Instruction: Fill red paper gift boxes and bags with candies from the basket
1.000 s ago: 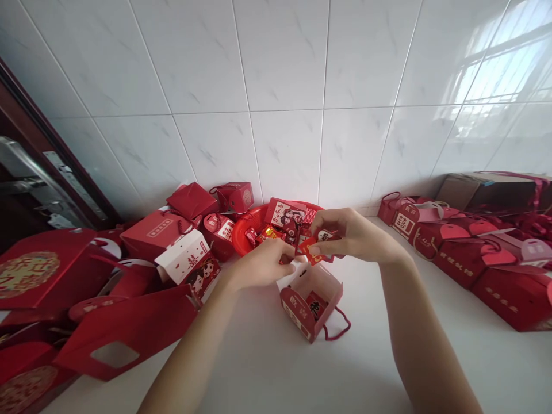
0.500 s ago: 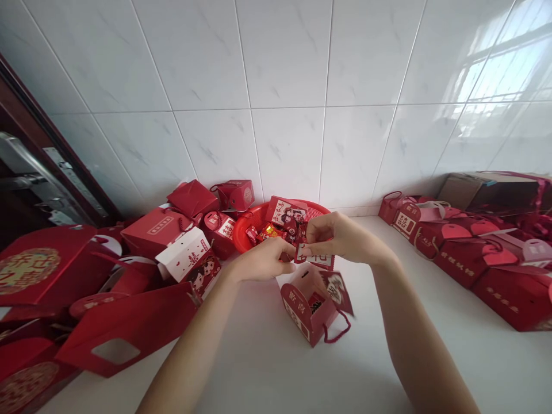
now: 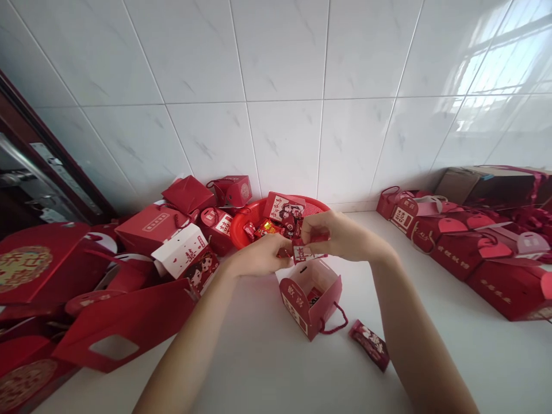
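A small red packet (image 3: 305, 251) with a white printed panel is held up above an open gift box. My right hand (image 3: 340, 236) pinches it from the right. The fingers of my left hand (image 3: 265, 253) are closed at its left end. Just below stands the red gift box (image 3: 310, 302), with its top open, a cord handle on its right side and a dark red item partly visible inside. A dark red wrapped packet (image 3: 370, 344) lies on the table near my right forearm. Behind my hands, a red plastic basket (image 3: 236, 233) holds sweets (image 3: 269, 228) and a printed red box (image 3: 284, 207).
Many red gift boxes (image 3: 142, 322) are piled on the left of the white table (image 3: 267, 368). More red boxes (image 3: 457, 253) stand in rows at the right, before a cardboard box (image 3: 470, 190). A tiled wall (image 3: 284, 144) closes off the back.
The dark red packet, tilted at the gift box's right side before, now lies on the table to its right. The packet between my hands has tilted, and the view has shifted slightly.
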A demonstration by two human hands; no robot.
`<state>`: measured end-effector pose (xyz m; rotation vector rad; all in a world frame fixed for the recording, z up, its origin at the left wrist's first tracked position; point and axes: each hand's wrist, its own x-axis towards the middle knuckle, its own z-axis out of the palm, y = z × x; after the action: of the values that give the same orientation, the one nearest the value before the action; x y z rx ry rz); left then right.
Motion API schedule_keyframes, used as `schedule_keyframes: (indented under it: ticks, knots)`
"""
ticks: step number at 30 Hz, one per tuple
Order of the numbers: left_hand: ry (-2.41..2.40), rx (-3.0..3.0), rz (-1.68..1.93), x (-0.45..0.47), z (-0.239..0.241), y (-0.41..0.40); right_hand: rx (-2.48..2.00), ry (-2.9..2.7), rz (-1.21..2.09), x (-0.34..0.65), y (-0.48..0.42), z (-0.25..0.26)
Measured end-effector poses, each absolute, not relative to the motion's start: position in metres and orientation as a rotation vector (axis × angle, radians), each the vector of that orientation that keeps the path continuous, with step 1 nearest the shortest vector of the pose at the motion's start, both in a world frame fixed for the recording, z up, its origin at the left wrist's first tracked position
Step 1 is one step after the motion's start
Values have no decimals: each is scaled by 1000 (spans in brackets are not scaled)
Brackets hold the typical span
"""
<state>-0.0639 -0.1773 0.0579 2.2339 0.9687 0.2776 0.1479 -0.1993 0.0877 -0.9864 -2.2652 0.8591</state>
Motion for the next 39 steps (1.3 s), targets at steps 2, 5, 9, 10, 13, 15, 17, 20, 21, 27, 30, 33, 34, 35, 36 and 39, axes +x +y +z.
schedule_keyframes:
  ticks: [2, 5, 9, 10, 13, 15, 17, 20, 21, 27, 30, 33, 34, 35, 36, 39]
  knots:
    - [958, 2223, 292, -64, 58, -177, -943, -2334, 873, 149, -200, 88]
    - [1008, 2230, 286, -64, 58, -178, -876, -2348, 852, 152, -202, 90]
    - [977, 2240, 289, -65, 56, -177, -841, -2267, 737, 159, -211, 99]
    - [975, 2244, 287, -65, 56, -177, -825, -2246, 724, 163, -215, 102]
    - [989, 2251, 273, -65, 55, -176, -845, -2203, 694, 181, -225, 110]
    - [986, 2246, 264, -65, 55, -174, -980, -2235, 653, 196, -231, 111]
    - [968, 2250, 259, -65, 55, -173, -1210, -2345, 626, 210, -238, 104]
    - [952, 2259, 255, -64, 56, -171, -1643, -2540, 657, 218, -251, 76]
    - [951, 2261, 255, -64, 57, -171, -1767, -2591, 653, 217, -256, 63]
    - [995, 2306, 194, -64, 64, -179, -1963, -2699, 633, 201, -280, -4]
    - [1003, 2321, 138, -68, 66, -183, -1916, -2614, 626, 209, -281, 0]
    - [966, 2340, 108, -71, 66, -184, -1778, -2474, 691, 220, -281, 21]
    - [958, 2345, 104, -72, 66, -184, -1736, -2430, 717, 221, -282, 27]
    - [955, 2349, 99, -73, 65, -183, -1714, -2404, 733, 219, -283, 30]
    - [955, 2351, 93, -73, 65, -183, -1723, -2402, 730, 215, -285, 30]
    - [958, 2357, 87, -74, 65, -184, -1888, -2540, 627, 196, -291, 12]
